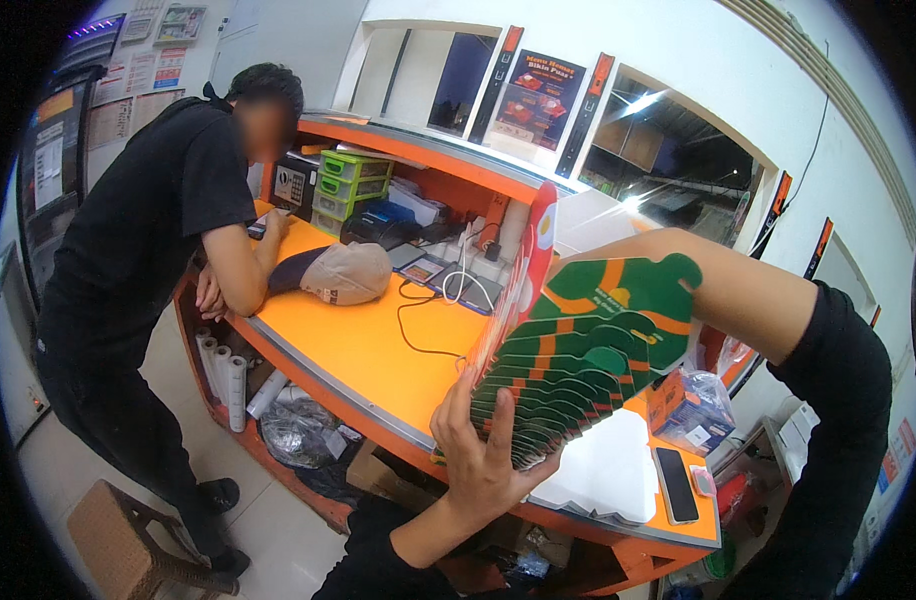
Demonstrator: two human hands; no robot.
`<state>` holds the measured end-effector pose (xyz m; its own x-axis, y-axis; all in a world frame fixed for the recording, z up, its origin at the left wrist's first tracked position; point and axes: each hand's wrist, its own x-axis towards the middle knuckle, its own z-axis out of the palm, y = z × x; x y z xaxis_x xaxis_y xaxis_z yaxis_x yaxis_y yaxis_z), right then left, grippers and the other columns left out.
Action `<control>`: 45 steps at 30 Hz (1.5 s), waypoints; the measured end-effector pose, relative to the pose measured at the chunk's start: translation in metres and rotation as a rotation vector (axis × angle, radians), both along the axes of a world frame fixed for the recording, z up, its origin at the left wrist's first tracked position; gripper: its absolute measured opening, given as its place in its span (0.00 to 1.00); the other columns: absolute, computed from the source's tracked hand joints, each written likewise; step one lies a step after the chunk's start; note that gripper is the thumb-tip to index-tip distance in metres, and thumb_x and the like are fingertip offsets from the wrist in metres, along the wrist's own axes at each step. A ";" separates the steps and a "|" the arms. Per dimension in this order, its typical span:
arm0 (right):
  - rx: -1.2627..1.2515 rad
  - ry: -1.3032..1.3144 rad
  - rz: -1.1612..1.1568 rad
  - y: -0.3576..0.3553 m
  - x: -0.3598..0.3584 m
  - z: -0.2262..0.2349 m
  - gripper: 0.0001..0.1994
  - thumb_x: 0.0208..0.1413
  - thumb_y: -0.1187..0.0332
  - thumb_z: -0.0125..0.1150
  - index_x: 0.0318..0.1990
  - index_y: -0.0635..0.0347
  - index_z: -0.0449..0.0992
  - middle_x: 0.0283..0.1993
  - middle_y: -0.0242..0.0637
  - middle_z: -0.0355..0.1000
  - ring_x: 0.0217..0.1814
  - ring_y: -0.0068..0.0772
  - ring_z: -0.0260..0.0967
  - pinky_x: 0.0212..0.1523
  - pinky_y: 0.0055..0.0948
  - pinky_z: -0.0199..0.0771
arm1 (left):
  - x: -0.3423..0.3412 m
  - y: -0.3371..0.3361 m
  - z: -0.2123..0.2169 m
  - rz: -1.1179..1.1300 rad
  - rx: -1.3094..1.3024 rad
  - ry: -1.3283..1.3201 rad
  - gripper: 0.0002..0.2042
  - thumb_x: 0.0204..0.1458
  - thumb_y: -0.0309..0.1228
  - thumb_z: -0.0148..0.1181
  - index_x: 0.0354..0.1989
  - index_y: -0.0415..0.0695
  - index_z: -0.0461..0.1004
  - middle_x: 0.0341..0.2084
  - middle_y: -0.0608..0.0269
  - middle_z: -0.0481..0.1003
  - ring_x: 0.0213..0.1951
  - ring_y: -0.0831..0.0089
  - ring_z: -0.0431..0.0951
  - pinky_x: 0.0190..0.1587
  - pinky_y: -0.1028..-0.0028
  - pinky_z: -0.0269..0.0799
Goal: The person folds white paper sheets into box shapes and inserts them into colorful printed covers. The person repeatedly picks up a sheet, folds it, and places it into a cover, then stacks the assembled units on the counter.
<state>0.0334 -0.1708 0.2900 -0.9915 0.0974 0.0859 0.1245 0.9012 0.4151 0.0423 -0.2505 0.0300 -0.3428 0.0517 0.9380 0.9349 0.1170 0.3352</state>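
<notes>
In front of me a fanned stack of green die-cut cardboard sheets (548, 370) with orange bands stands upright above the counter. My left hand (488, 455) grips its lower left edge, fingers around the side and thumb on the front. Red-and-white cardboard pieces (540, 245) rise behind the green ones. My right forearm reaches in from the right behind the stack's top; the sheets hide that hand and its fingers. Beneath the stack, white cardboard sheets (603, 470) lie on the counter.
The orange counter (338, 335) holds a cap (346, 273), cables, a phone (676, 487) and a blue-and-orange box (691, 410). Green drawers (353, 180) stand at the back. A co-worker in black (148, 240) leans on the left end, near a brown stool (128, 535).
</notes>
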 end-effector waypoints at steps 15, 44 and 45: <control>0.094 -0.312 0.021 0.026 -0.047 -0.027 0.18 0.48 0.60 0.60 0.46 0.56 0.75 0.45 0.44 0.72 0.47 0.37 0.70 0.48 0.35 0.68 | -0.007 0.006 -0.007 0.012 0.090 -0.041 0.53 0.35 0.45 0.70 0.67 0.47 0.39 0.57 0.34 0.48 0.56 0.45 0.52 0.52 0.53 0.49; -0.482 0.015 -0.640 0.272 0.160 -0.242 0.31 0.53 0.43 0.50 0.48 0.67 0.71 0.47 0.56 0.70 0.49 0.48 0.69 0.51 0.41 0.66 | -0.035 0.037 0.013 0.011 0.099 0.115 0.43 0.38 0.43 0.70 0.63 0.47 0.52 0.62 0.45 0.49 0.64 0.49 0.49 0.63 0.52 0.45; -0.489 -0.037 -0.668 0.276 0.165 -0.249 0.32 0.52 0.42 0.49 0.47 0.67 0.72 0.48 0.58 0.69 0.49 0.48 0.69 0.50 0.41 0.67 | -0.018 0.050 0.007 -0.160 -0.148 0.153 0.37 0.40 0.41 0.68 0.59 0.45 0.58 0.59 0.45 0.55 0.62 0.49 0.53 0.63 0.53 0.46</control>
<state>0.1981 0.1053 0.0414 -0.7128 0.6850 -0.1505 0.6919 0.7220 0.0094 0.0242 -0.2009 0.0367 -0.1743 0.2349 0.9563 0.9838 0.0009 0.1792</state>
